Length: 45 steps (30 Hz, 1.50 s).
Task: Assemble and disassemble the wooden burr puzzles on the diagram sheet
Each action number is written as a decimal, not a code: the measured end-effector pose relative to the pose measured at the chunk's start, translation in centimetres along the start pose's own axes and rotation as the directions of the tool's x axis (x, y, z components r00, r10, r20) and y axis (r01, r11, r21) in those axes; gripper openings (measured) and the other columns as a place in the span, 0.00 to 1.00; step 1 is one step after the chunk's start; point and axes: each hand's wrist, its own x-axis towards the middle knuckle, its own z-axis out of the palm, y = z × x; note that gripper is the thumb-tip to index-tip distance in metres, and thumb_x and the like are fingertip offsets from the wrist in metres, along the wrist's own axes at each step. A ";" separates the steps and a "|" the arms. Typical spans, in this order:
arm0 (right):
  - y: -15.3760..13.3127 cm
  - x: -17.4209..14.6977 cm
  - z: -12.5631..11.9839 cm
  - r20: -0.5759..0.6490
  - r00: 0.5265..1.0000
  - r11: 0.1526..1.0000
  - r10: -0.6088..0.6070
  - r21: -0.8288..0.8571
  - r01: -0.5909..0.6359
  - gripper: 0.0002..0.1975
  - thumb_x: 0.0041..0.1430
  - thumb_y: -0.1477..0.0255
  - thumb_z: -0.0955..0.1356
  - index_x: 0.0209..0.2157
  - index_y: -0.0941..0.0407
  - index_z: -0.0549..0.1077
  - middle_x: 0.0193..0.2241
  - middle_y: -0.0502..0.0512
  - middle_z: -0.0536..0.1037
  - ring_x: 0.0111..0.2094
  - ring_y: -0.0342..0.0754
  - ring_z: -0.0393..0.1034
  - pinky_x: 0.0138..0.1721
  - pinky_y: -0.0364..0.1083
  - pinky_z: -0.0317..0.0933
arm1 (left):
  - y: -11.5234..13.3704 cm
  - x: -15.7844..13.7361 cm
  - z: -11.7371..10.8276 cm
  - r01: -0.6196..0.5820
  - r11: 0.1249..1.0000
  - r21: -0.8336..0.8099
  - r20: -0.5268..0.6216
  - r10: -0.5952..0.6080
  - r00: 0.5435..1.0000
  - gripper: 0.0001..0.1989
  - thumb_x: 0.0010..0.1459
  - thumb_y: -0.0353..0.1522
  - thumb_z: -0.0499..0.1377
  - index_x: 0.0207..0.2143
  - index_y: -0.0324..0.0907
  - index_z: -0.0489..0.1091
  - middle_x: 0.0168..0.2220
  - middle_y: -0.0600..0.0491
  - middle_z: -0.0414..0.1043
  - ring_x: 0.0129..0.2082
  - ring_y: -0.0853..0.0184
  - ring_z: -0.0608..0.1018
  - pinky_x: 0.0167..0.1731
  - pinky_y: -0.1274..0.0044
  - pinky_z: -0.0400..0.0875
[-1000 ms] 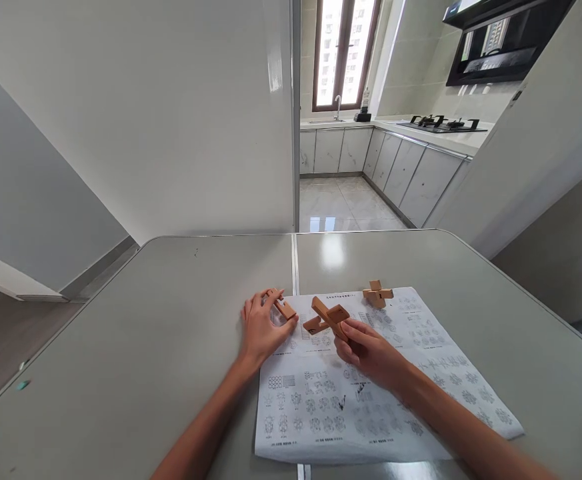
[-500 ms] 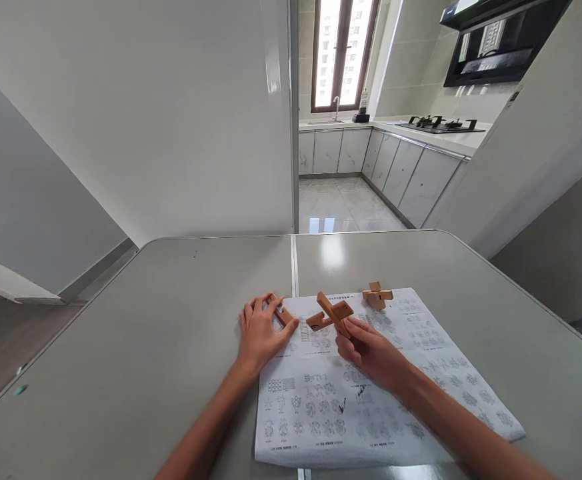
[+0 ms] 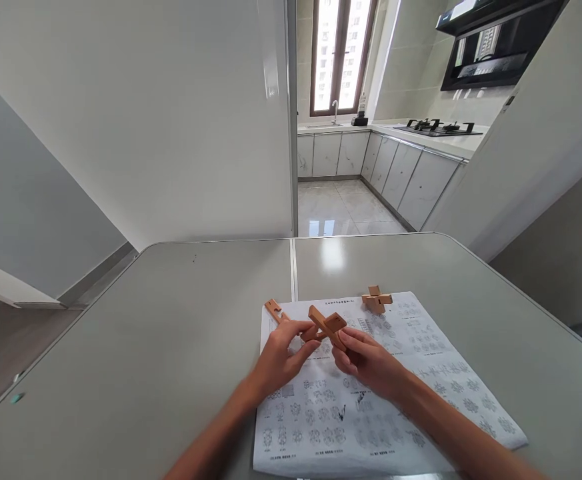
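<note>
My right hand (image 3: 373,360) grips a few crossed wooden puzzle pieces (image 3: 325,323) by their near end, above the paper. From the left, my left hand (image 3: 281,357) has thumb and fingers closed around the left end of the same crossed pieces. Just beyond my left fingers, a notched wooden bar (image 3: 273,308) lies at the paper's upper left corner, partly hidden by the hand. Another joined wooden cross (image 3: 377,300) rests near the top right of the sheet. Under both hands lies a printed instruction sheet (image 3: 331,427) with rows of small diagrams.
The grey table (image 3: 145,353) has a pale seam running through its middle. A small green bit (image 3: 17,398) is at its left edge. Past the table are a white wall panel (image 3: 211,120) and a kitchen with a gas stove (image 3: 438,128).
My left hand has let go of the notched bar and moved right and nearer, onto the crossed pieces. My right hand has shifted those pieces slightly left and nearer.
</note>
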 end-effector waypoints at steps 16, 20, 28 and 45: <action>-0.8 -0.2 -0.4 0.028 0.997 0.997 -0.067 0.040 0.066 0.15 0.66 0.58 0.72 0.33 0.54 0.71 0.17 0.43 0.60 0.19 0.40 0.41 0.24 0.45 0.40 | 0.5 0.8 -1.2 0.000 0.998 -0.060 0.040 0.002 0.999 0.13 0.69 0.38 0.59 0.32 0.43 0.77 0.32 0.53 0.80 0.33 0.66 0.77 0.39 0.75 0.69; -1.3 -0.1 -0.5 -0.129 0.973 0.971 -0.192 0.117 0.207 0.14 0.63 0.59 0.74 0.35 0.54 0.73 0.19 0.41 0.57 0.19 0.39 0.39 0.23 0.43 0.42 | 0.0 1.0 -1.5 0.022 0.999 -0.024 0.023 -0.021 1.000 0.13 0.69 0.38 0.59 0.32 0.44 0.77 0.32 0.53 0.80 0.32 0.66 0.77 0.35 0.76 0.68; -0.4 0.6 0.3 -0.264 0.928 0.923 -0.262 -0.351 0.161 0.19 0.68 0.52 0.68 0.35 0.54 0.70 0.31 0.51 0.76 0.22 0.40 0.57 0.26 0.44 0.52 | -2.2 1.8 -1.7 0.151 0.975 0.165 -0.381 -0.078 0.921 0.13 0.68 0.41 0.58 0.31 0.45 0.72 0.39 0.52 0.79 0.42 0.61 0.78 0.46 0.70 0.71; -1.1 4.8 1.8 -0.191 0.961 0.493 -0.198 -0.867 -0.071 0.18 0.71 0.54 0.61 0.34 0.52 0.68 0.29 0.52 0.84 0.21 0.47 0.70 0.28 0.45 0.62 | -2.6 -1.3 -4.4 0.452 0.757 0.472 -0.499 -0.193 0.845 0.15 0.66 0.38 0.56 0.25 0.45 0.68 0.43 0.49 0.78 0.45 0.55 0.76 0.48 0.62 0.67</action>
